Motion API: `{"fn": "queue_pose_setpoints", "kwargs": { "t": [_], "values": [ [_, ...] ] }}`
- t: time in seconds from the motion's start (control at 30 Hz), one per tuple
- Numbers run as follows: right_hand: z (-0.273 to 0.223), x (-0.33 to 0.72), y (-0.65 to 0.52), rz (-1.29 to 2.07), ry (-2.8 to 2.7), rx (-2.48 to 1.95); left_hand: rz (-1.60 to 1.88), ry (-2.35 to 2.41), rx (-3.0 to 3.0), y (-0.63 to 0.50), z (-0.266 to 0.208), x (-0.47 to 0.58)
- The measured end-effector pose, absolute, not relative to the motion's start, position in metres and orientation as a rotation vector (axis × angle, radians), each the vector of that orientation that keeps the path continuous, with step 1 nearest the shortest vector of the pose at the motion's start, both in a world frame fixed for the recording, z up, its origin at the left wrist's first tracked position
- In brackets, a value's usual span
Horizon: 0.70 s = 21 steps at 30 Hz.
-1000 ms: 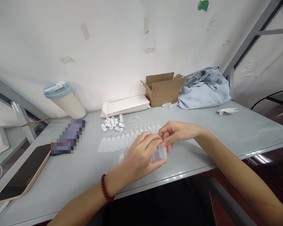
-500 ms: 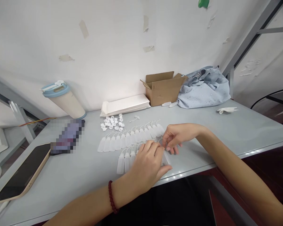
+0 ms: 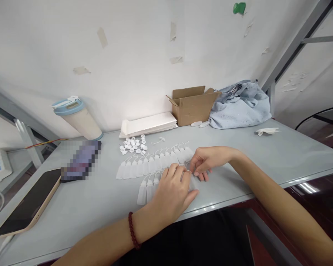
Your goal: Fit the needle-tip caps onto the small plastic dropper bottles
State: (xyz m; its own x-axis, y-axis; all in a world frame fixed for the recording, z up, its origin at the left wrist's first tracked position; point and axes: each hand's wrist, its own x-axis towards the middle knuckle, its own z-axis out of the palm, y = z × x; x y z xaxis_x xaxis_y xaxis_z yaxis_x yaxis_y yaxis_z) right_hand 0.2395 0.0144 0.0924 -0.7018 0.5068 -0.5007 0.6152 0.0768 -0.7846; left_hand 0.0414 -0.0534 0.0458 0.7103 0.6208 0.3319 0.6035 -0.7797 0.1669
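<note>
My left hand [image 3: 173, 192], with a dark red bead bracelet [image 3: 133, 231] at its wrist, lies palm down over the front row of small translucent white bottles [image 3: 142, 194]. Its bent fingers and thumb close round a translucent bottle [image 3: 193, 183] at the row's right end, mostly hidden. Touching the left fingertips, my right hand [image 3: 202, 162] is pinched near the top of that bottle; what its fingers grip is too small to see. Thin curved white strands rise from the bottles. Behind stands a longer slanting row of the same bottles [image 3: 145, 166].
White caps [image 3: 131, 145] lie heaped behind the rows. Along the wall are a stack of white packets [image 3: 150, 123], an open cardboard box [image 3: 195, 111] and a light blue cloth bundle [image 3: 241, 107]. A tumbler [image 3: 81, 120] and a phone [image 3: 27, 203] occupy the left side.
The camera view has shifted slightly. My left thumb has drawn in a little toward the fingers, and my right fingers have moved slightly left; both hands stay at the same bottle.
</note>
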Motion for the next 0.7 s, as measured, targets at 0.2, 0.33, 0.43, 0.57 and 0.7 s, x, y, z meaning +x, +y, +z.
{"fn": "queue_pose_setpoints", "kwargs": {
  "t": [0.2, 0.33, 0.43, 0.57, 0.7],
  "values": [
    [0.096, 0.252, 0.021, -1.647, 2.344, 1.237, 0.694, 0.994, 2.796, -0.047, 0.055, 0.037],
    [0.089, 0.281, 0.046, -1.398, 2.636, 1.669, 0.914, 1.167, 2.653, -0.016, 0.063, 0.017],
    [0.073, 0.304, 0.071, -0.965, 2.796, 2.137, 0.943, 1.374, 2.566, 0.018, 0.064, -0.006],
    [0.046, 0.324, 0.097, -0.406, 2.838, 2.394, 0.849, 1.406, 2.583, 0.053, 0.058, -0.026],
    [0.027, 0.328, 0.105, -0.118, 2.839, 2.347, 0.719, 1.364, 2.637, 0.066, 0.052, -0.026]
  ]
}}
